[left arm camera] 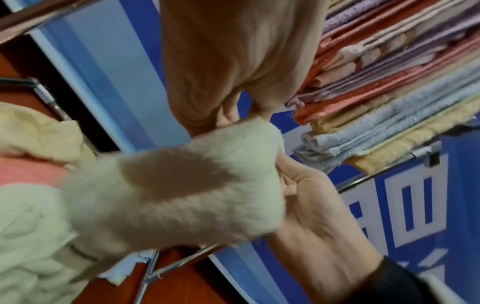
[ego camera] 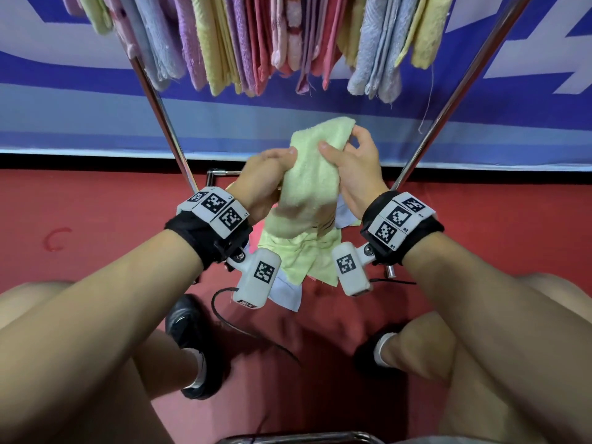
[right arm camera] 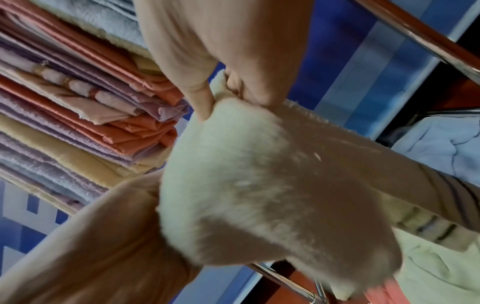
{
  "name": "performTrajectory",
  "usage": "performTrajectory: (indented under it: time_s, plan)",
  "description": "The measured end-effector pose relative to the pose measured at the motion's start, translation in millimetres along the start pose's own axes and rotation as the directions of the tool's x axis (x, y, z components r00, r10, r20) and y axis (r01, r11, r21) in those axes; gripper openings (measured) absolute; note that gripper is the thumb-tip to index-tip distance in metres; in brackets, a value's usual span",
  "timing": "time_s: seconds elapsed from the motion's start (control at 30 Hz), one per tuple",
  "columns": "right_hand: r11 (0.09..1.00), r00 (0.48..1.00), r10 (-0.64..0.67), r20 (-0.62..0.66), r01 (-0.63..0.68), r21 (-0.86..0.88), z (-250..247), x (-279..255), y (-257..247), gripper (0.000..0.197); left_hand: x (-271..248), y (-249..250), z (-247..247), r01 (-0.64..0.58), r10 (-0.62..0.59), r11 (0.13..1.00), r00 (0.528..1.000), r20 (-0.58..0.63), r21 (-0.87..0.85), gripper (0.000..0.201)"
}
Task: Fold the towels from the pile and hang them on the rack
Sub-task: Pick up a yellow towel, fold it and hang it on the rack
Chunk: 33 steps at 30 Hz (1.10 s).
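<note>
Both hands hold a pale green towel (ego camera: 309,184) up between them, above the pile (ego camera: 301,259) of green, blue and pink towels on the red floor. My left hand (ego camera: 283,163) grips the towel's left side, thumb on top. The right hand (ego camera: 344,145) pinches its upper right corner between thumb and fingers. In the left wrist view, the left hand (left arm camera: 232,118) pinches the towel (left arm camera: 182,185) at its edge. The right hand (right arm camera: 221,92) nips the towel (right arm camera: 259,185) in the right wrist view. Overhead, the rack (ego camera: 163,116) carries several hung folded towels (ego camera: 256,43).
The rack's two slanted metal legs (ego camera: 455,91) flank my hands, with a low crossbar (ego camera: 221,173) behind. A blue and white banner (ego camera: 80,116) backs the rack. My knees, black shoes (ego camera: 189,331) and a black cable (ego camera: 243,328) are below. A metal rail (ego camera: 298,439) lies nearest me.
</note>
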State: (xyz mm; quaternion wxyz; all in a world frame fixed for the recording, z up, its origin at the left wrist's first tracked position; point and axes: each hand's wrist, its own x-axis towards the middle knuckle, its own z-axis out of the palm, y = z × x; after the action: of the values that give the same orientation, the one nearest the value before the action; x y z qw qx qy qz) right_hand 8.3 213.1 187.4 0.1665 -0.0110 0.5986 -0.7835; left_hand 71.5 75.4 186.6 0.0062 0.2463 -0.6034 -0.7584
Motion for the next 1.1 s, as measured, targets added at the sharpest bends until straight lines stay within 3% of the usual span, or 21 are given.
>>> performTrajectory:
  time_s: [0.13, 0.23, 0.33, 0.4, 0.47, 0.53, 0.6, 0.67, 0.77, 0.87, 0.97, 1.0, 1.1]
  plan:
    - [0.998, 0.997, 0.061, -0.047, -0.060, 0.010, -4, 7, -3, 0.039, 4, 0, 1, 0.014, -0.020, 0.969, 1.000, 0.020, 0.248, 0.042]
    - [0.990, 0.991, 0.133, 0.027, -0.134, 0.043, -8, 9, -10, 0.033, 7, 4, -1, -0.011, 0.050, 0.869, 0.997, -0.066, 0.495, 0.073]
    - [0.971, 0.957, 0.231, 0.178, -0.215, -0.102, -7, 3, -18, 0.030, 7, 13, -7, -0.179, 0.303, 0.836, 0.939, -0.164, 0.518, 0.066]
    - [0.959, 0.907, 0.275, 0.320, -0.232, -0.165, -5, -4, -22, 0.033, 10, 19, -12, -0.320, 0.356, 0.835, 0.935, 0.005, 0.447, 0.052]
    - [0.954, 0.867, 0.289, 0.407, -0.226, -0.197, -7, -7, -25, 0.038, 8, 20, -13, -0.354, 0.259, 0.839, 0.927, 0.270, 0.413, 0.047]
    - [0.951, 0.848, 0.288, 0.445, -0.198, -0.239, -10, -7, -33, 0.039, 3, 19, -11, -0.300, 0.136, 0.884, 0.899, 0.417, 0.358, 0.049]
    - [0.935, 0.855, 0.272, 0.442, -0.126, -0.332, -15, -5, -41, 0.020, -3, 19, -10, -0.226, 0.071, 0.927, 0.890, 0.450, 0.300, 0.048]
    - [0.907, 0.882, 0.225, 0.413, -0.034, -0.421, -23, 0, -48, 0.005, -5, 20, -10, -0.170, -0.011, 0.932, 0.870, 0.492, 0.321, 0.036]
    - [0.880, 0.898, 0.202, 0.391, 0.009, -0.475, -38, 4, -52, 0.018, -4, 22, -17, -0.139, -0.125, 0.907, 0.813, 0.568, 0.398, 0.033]
    - [0.833, 0.907, 0.170, 0.386, 0.077, -0.547, -43, 0, -60, 0.009, -9, 29, -18, -0.129, -0.138, 0.900, 0.822, 0.553, 0.415, 0.045]
    - [0.734, 0.918, 0.139, 0.371, 0.156, -0.661, -50, -5, -75, 0.040, -17, 38, -16, -0.173, -0.089, 0.896, 0.832, 0.547, 0.409, 0.054]
    - [0.701, 0.915, 0.140, 0.379, 0.179, -0.690, -53, -7, -83, 0.041, -19, 40, -15, -0.189, -0.079, 0.892, 0.828, 0.554, 0.410, 0.055]
    - [0.624, 0.911, 0.117, 0.396, 0.243, -0.743, -61, -12, -114, 0.010, -26, 52, -6, -0.184, -0.111, 0.886, 0.807, 0.580, 0.426, 0.057]
